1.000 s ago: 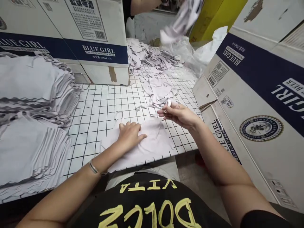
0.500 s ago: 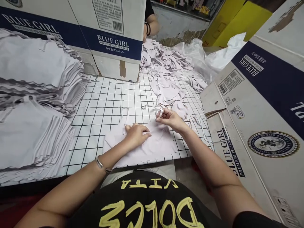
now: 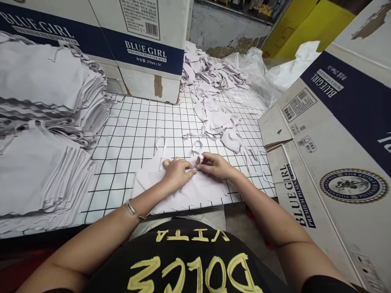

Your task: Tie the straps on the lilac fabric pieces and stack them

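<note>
At 9 to 10 o'clock, pale lilac stacks [image 3: 36, 179] of folded cloth with straps lie on a grid-patterned table [image 3: 134, 122]. Behind them, at 11 o'clock, stands a white box [image 3: 91, 73]; its navy band reads "BLUE GIRL PREMIUM PILSENER BEER" and "净含量: 275ml x 24", with a barcode above.

Just below centre, toward 6 o'clock, one pale garment [image 3: 207, 188] lies flat at the table's near edge. The left hand [image 3: 179, 174], with a silver bracelet [image 3: 130, 207] at its wrist, rests palm down on it; whether thumb and finger grip cloth cannot be told. At 6 o'clock the wearer's black shirt [image 3: 183, 240] shows yellow upside-down lettering: "VITA" and "DOLC" plus one unclear letter. The right hand [image 3: 216, 165], close beside the left, pinches the base of a looped strap [image 3: 198, 146] at the garment's top.

From 12 to 1 o'clock lies a crumpled heap [image 3: 220, 75], then clear plastic [image 3: 256, 69] and a yellow box [image 3: 305, 30]. At 3 o'clock leans another carton [image 3: 305, 150], reading "BLUE GIRL" sideways; its round seal's lettering is too small to read.
</note>
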